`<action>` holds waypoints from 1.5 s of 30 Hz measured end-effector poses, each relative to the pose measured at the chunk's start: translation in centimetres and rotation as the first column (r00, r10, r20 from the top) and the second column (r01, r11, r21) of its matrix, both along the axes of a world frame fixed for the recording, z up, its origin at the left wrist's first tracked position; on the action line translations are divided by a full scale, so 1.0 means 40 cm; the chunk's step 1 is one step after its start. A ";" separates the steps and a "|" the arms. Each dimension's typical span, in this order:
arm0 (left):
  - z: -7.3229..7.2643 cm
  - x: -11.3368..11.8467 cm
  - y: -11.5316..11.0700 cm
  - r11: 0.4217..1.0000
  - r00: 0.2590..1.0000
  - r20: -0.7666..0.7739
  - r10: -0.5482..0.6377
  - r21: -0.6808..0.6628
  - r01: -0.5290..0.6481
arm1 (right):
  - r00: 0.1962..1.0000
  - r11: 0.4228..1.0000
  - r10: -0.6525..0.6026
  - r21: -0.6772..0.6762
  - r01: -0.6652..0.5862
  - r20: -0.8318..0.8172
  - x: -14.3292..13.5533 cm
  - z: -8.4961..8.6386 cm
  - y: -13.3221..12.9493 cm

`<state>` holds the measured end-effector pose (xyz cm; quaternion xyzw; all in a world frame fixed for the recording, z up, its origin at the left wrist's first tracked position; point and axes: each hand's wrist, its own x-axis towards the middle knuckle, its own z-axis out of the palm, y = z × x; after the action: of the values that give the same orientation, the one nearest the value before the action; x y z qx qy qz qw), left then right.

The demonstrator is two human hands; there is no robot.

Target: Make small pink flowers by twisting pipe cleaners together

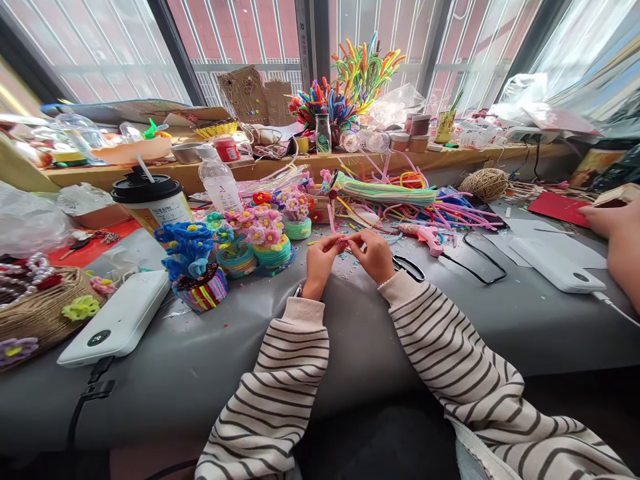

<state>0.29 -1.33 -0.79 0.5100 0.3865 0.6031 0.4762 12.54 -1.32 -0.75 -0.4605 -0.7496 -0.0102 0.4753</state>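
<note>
Over the middle of the grey table [350, 347], my left hand [321, 263] and my right hand [373, 257] meet with their fingertips pinched together. Between them is a small pinkish-red piece [343, 244], mostly hidden by the fingers; its exact kind cannot be made out. Just behind my hands lie loose pipe cleaners [460, 212] and a pale green bundle of them [387, 189]. To the left of my left hand stand small pots of pipe-cleaner flowers, one with pink blooms [263, 230] and one with blue [187, 250]. A pink glue gun [425, 237] rests right of my right hand.
A lidded paper cup [155, 203], a plastic bottle [220, 183] and a white power bank [120, 317] are at left. Another power bank [553, 267] lies at right, near another person's hand [615, 217]. Twine [484, 183] and a crowded wooden sill [280, 167] stand behind.
</note>
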 end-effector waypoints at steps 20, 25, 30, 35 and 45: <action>-0.013 0.001 0.005 0.993 0.993 0.014 0.117 -0.005 -0.117 | 0.998 0.993 -0.050 -0.100 0.055 0.049 -0.027 -0.006 -0.004; -0.015 0.000 0.004 0.974 0.956 -0.197 0.218 0.102 -0.201 | 0.973 0.980 -0.184 -0.052 0.193 0.139 -0.039 -0.003 -0.015; -0.008 0.000 -0.006 0.949 0.900 -0.317 0.297 0.202 -0.242 | 0.947 0.964 -0.263 0.015 0.265 0.185 -0.053 -0.002 -0.024; -0.010 0.001 -0.003 0.952 0.922 -0.261 0.285 0.185 -0.242 | 0.947 0.962 -0.271 0.019 0.272 0.172 -0.057 0.000 -0.026; 0.001 0.000 0.001 1.000 1.000 -0.001 -0.013 -0.009 0.013 | 0.974 0.975 -0.215 -0.045 0.218 0.064 -0.035 -0.008 -0.011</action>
<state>0.29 -1.31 -0.77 0.5105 0.3861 0.5981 0.4823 11.15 -1.77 -1.06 -0.5513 -0.7085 -0.0560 0.4370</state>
